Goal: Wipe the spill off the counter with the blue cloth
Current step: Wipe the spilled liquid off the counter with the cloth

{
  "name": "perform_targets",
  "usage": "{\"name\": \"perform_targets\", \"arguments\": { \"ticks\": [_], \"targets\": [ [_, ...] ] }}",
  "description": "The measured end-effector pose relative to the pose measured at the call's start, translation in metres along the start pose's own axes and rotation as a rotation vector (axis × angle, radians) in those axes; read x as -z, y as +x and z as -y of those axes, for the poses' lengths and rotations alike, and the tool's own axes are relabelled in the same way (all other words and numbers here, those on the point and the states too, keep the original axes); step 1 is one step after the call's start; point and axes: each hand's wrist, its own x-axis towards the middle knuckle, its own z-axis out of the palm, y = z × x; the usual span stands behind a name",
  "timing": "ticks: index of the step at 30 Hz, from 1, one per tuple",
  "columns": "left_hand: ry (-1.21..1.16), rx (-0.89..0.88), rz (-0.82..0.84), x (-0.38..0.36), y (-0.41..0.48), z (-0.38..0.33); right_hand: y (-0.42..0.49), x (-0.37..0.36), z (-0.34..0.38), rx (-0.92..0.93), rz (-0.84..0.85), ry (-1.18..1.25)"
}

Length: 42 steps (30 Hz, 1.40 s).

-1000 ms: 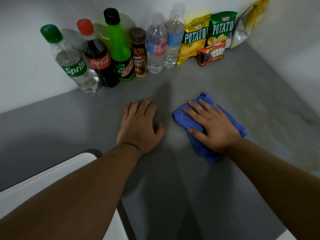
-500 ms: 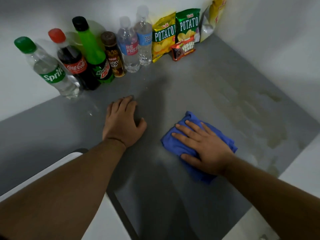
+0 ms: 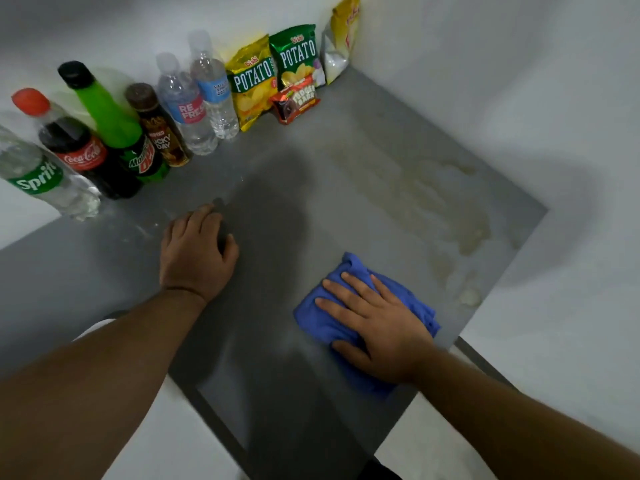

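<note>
Head view puts you mid-wipe: the yellowish spill [image 3: 446,209] is spread across the right half of the grey bench [image 3: 277,393] and the blue cloth [image 3: 332,327] has not reached most of it.

Going left to right, your left hand [image 3: 195,252] lies flat at centre left, palm down, fingers loosely together, its grip empty; it seems only to brace you. Right of centre and lower, your right hand [image 3: 377,330] presses flat on the blue cloth with fingers spread. That grip is open and pins the cloth to the bench rather than closing round it. The cloth lies bunched under the palm, just left of the nearest pale blotches near the bench's right edge.

I judge the next move calls for a firm push up and to the right, through the streaks toward the corner, with pressure kept even so the cloth does not slide from under your palm.

Along the wall at upper left stand bottles reading Sprite [image 3: 41,178], Coca-Cola [image 3: 78,150], Mountain Dew [image 3: 114,126], Lucky Day [image 3: 161,133] and Refresh [image 3: 185,105], then a water bottle [image 3: 214,91] whose label is too blurred to read. Further right are two Oishi Potato bags, yellow [image 3: 251,81] and green [image 3: 298,57], a Fudgee Barr pack [image 3: 296,102], and a yellow bag [image 3: 341,39] I cannot read.
</note>
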Motion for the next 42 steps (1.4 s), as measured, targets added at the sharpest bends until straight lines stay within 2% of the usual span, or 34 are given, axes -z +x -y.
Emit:
{"name": "perform_targets", "arguments": {
  "ticks": [4, 8, 10, 14, 17, 21, 25, 27, 31, 33, 40, 42],
  "targets": [
    [-0.073, -0.174, 0.021, -0.004, -0.011, -0.023, -0.009, 0.013, -0.04, -0.129, 0.023, 0.006],
    [-0.163, -0.322, 0.073, -0.014, -0.032, -0.067, 0.02, 0.016, -0.021, -0.44, -0.066, 0.024],
    [-0.192, -0.364, 0.073, -0.02, -0.04, -0.087, 0.023, 0.01, -0.003, -0.508, -0.081, 0.03],
    [-0.219, -0.413, 0.099, -0.031, -0.053, -0.113, -0.018, -0.004, 0.01, -0.353, -0.067, 0.087],
    [-0.223, -0.429, 0.12, -0.037, -0.058, -0.12, -0.059, -0.006, -0.012, -0.29, -0.054, 0.066],
    [-0.209, -0.407, 0.14, -0.044, -0.059, -0.129, -0.066, 0.005, -0.045, -0.41, -0.049, 0.051],
    [-0.185, -0.433, 0.15, -0.047, -0.051, -0.149, -0.025, 0.015, -0.037, -0.606, -0.056, 0.035],
    [-0.19, -0.441, 0.15, -0.047, -0.046, -0.162, -0.02, 0.014, -0.031, -0.601, -0.061, 0.045],
    [-0.216, -0.423, 0.171, -0.049, -0.033, -0.185, -0.055, 0.004, -0.04, -0.422, -0.058, 0.087],
    [-0.226, -0.41, 0.191, -0.05, -0.029, -0.191, -0.073, 0.002, -0.052, -0.393, -0.057, 0.099],
    [-0.198, -0.395, 0.194, -0.058, -0.01, -0.211, -0.035, 0.021, -0.075, -0.621, -0.047, 0.045],
    [-0.178, -0.394, 0.202, -0.06, -0.003, -0.218, -0.025, 0.021, -0.071, -0.619, -0.051, 0.039]
  ]
}}
